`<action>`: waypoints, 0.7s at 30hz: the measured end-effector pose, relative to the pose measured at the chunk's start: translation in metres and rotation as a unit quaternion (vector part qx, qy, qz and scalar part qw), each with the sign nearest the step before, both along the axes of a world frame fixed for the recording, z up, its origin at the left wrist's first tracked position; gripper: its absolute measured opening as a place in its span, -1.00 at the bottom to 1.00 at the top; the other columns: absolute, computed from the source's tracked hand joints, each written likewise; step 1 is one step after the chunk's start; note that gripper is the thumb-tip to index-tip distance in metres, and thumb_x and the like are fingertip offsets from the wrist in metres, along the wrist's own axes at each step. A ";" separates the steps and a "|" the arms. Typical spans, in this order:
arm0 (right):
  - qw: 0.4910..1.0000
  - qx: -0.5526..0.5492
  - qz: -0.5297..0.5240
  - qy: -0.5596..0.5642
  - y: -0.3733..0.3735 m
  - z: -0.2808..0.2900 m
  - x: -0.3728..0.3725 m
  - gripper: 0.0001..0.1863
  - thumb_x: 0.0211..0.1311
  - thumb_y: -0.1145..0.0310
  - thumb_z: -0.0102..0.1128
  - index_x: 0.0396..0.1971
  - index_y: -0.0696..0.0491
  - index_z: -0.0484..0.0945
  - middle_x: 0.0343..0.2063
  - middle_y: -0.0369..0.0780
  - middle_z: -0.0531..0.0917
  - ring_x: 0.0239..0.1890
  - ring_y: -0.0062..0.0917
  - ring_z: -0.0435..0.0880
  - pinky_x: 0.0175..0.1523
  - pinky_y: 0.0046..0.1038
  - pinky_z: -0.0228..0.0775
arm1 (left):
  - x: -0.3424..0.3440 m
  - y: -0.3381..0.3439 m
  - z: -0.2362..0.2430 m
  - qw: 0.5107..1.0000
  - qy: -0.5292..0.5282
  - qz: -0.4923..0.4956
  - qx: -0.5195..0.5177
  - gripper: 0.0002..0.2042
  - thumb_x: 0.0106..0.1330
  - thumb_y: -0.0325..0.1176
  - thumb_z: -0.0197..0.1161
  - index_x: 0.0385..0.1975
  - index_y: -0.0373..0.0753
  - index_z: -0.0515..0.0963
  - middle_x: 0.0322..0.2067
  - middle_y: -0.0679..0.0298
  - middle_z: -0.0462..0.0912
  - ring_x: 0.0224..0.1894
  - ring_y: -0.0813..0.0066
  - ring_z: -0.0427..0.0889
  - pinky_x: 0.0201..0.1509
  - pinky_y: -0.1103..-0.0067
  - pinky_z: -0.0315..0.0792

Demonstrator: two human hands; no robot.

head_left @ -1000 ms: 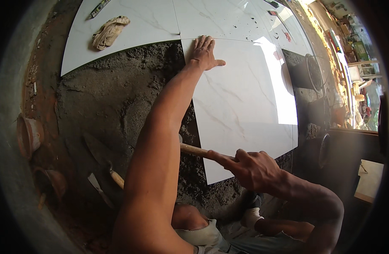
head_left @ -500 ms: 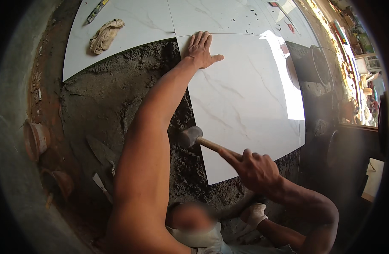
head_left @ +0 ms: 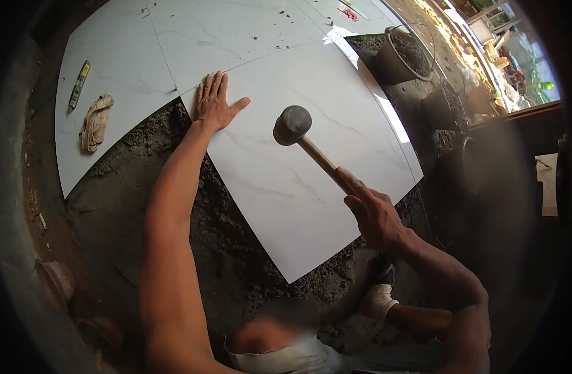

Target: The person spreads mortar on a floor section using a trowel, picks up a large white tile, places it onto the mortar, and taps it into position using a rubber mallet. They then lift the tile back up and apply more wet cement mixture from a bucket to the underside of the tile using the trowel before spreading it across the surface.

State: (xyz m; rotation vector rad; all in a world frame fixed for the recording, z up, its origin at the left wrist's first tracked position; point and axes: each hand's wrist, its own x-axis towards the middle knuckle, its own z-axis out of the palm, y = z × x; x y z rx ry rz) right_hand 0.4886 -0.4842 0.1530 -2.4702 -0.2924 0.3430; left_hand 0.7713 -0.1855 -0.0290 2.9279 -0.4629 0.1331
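Observation:
My left hand [head_left: 219,103] lies flat with fingers apart on a large white marble-look tile [head_left: 286,206], near its upper-left corner. My right hand [head_left: 376,215] grips the wooden handle of a rubber mallet [head_left: 292,124], whose dark grey head is over the middle of the tile. The tile rests on rough dark mortar [head_left: 224,243]. Other white tiles [head_left: 111,56] adjoin it at the top and left; on the left one lie a crumpled beige cloth [head_left: 96,121] and a spirit level [head_left: 79,84].
A bucket of mortar [head_left: 392,65] stands beyond the tile at upper right, with more containers [head_left: 442,106] beside it and a bright opening behind. Clay pots [head_left: 55,280] sit by the wall at lower left. My bent legs and sock-covered foot [head_left: 379,302] are at the bottom.
The view has swung, shifting the tiles left and tilting them. The mallet head has risen from the tile's lower-left edge to over its middle. My left hand stays on the tile.

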 end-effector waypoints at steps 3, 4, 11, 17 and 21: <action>0.992 0.043 -0.084 -0.088 -0.013 -0.039 0.009 -0.33 0.37 0.47 0.04 0.44 -0.11 0.09 -0.38 0.08 0.64 -0.39 0.00 0.63 -0.27 -0.10 0.44 | -0.002 -0.009 0.004 1.000 0.014 -0.005 -0.002 0.00 0.26 0.48 -0.16 0.48 -0.24 -0.11 0.49 0.11 -0.12 0.54 0.12 -0.24 0.57 0.23 -0.30; 0.994 0.005 -0.107 -0.025 -0.019 -0.053 0.012 -0.33 0.37 0.48 0.03 0.45 -0.10 0.08 -0.39 0.10 0.63 -0.40 0.00 0.63 -0.27 -0.11 0.44 | -0.002 -0.011 0.006 1.000 0.017 -0.009 -0.005 0.00 0.26 0.48 -0.17 0.48 -0.23 -0.11 0.50 0.12 -0.12 0.54 0.12 -0.24 0.57 0.23 -0.30; 0.979 0.068 -0.166 -0.096 -0.034 -0.097 0.021 -0.36 0.39 0.50 -0.03 0.44 -0.10 0.11 -0.46 0.09 0.60 -0.47 -0.08 0.59 -0.30 -0.15 0.41 | -0.002 -0.011 0.013 1.000 0.015 -0.013 0.015 -0.02 0.28 0.46 -0.17 0.48 -0.22 -0.12 0.50 0.11 -0.11 0.54 0.10 -0.24 0.57 0.20 -0.29; 0.967 0.078 -0.236 -0.046 -0.030 -0.085 0.057 -0.36 0.40 0.49 -0.03 0.45 -0.16 0.11 -0.48 0.03 0.59 -0.50 -0.24 0.55 -0.28 -0.22 0.41 | 0.022 -0.058 -0.008 1.000 -0.021 -0.005 0.005 -0.24 0.42 0.15 -0.12 0.45 -0.28 0.00 0.48 0.06 -0.04 0.52 0.02 -0.17 0.55 0.15 -0.28; 0.967 0.043 -0.240 -0.074 -0.056 -0.102 0.086 -0.37 0.42 0.49 -0.06 0.45 -0.16 0.11 -0.47 0.06 0.59 -0.51 -0.25 0.54 -0.30 -0.22 0.42 | 0.037 -0.118 -0.014 0.995 -0.059 -0.030 -0.075 -0.29 0.41 0.06 -0.09 0.41 -0.35 0.08 0.45 0.02 0.04 0.51 0.03 -0.11 0.55 0.15 -0.29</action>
